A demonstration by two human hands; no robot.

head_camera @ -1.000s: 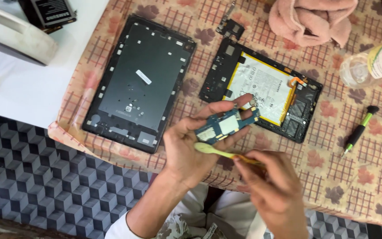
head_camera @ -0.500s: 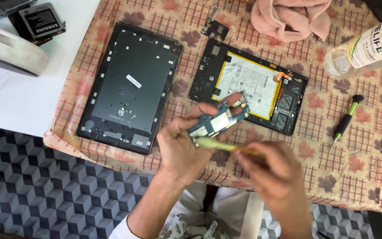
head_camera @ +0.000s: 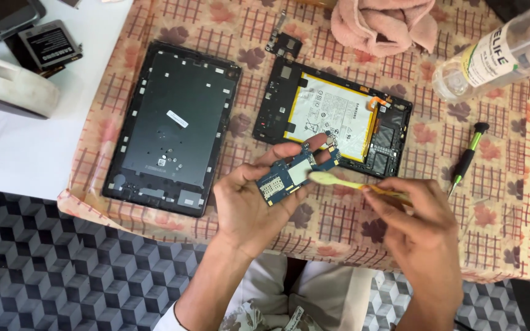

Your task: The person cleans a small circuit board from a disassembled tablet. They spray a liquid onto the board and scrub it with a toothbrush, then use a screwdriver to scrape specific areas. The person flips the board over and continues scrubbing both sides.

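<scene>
My left hand [head_camera: 256, 202] holds a small blue circuit board [head_camera: 294, 174] between thumb and fingers, above the table's front edge. My right hand [head_camera: 421, 227] grips a pale yellow brush [head_camera: 345, 182] whose head touches the board's right side. Just behind the board lies an opened tablet body [head_camera: 332, 122] with a white battery. A dark tablet back cover [head_camera: 176, 125] lies face up to the left.
A green-handled screwdriver [head_camera: 468, 156] lies right of the tablet body. A clear plastic bottle [head_camera: 498, 55] lies at the back right, a pink cloth [head_camera: 381, 21] at the back. A patterned tablecloth [head_camera: 510, 202] covers the table. Phone parts [head_camera: 44, 46] sit at far left.
Both hands, with the board and brush, appear slightly shifted to the right in the view. The brush head stays against the board.
</scene>
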